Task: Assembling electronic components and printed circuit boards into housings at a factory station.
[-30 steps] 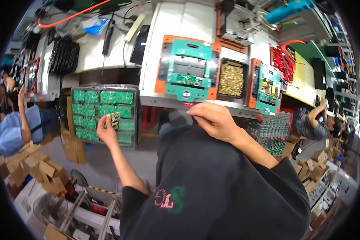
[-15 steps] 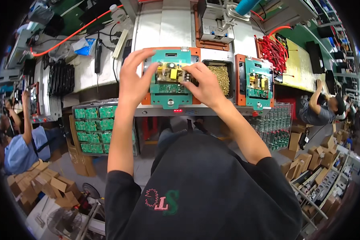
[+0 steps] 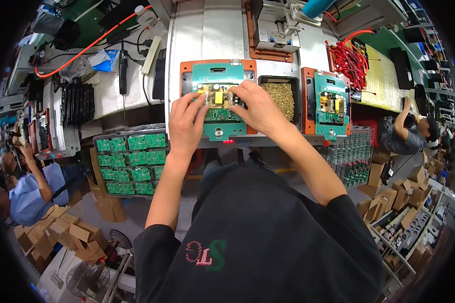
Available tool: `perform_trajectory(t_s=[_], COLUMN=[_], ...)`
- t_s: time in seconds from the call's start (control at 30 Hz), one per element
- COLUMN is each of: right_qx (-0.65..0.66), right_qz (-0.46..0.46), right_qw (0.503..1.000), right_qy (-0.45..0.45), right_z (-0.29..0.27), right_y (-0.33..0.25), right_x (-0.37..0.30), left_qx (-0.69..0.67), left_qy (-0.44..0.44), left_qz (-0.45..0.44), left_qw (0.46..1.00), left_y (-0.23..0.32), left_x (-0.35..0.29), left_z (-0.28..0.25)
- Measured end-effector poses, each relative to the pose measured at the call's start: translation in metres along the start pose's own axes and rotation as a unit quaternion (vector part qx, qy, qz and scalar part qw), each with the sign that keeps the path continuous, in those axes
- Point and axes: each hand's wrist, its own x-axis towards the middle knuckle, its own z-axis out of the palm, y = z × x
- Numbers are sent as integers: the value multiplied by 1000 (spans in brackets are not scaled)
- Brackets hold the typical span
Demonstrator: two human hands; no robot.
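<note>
A circuit board with a yellow block-shaped part and several capacitors sits in a teal fixture on an orange-framed base. At the board's left end, my left hand is closed on the edge with thumb and fingers. My right hand pinches the opposite end; its fingertips partly hide the parts there. Below the board a strip of green circuit board shows within the same fixture. To the right of my right hand stands a second teal fixture, also holding a populated board.
Between the fixtures is a bin of small brass-coloured pieces. A metal press-like device stands behind. Trays of green boards lie below left. Red wires heap at right. Co-workers sit at both sides; cardboard boxes stand on the floor.
My left hand has come down from above the fixture's left side onto the board's left end. My right hand stays at the right end. The view has shifted slightly.
</note>
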Motion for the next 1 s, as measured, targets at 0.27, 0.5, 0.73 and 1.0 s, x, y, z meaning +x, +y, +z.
perform_trajectory(t_s=[0.27,0.5,0.73,1.0], right_qx=[2,2,-11,118], right_qz=[-1,6,-6,53], right_qw=[1000,1000,1000,982], right_qy=[16,-1,0,138], right_z=[3,1,3,-65], right_y=[-2,-1,0,-16], right_x=[-1,-3,-2,-93], left_qx=[12,-5,0,-90], left_qy=[5,10,-3,-18], left_qz=[8,-2,6,-295], left_qw=[1000,1000,1000,951], left_y=[-1,2,2,-56], left_x=[0,-3,-1,-128], left_z=[2,3,-4,-33])
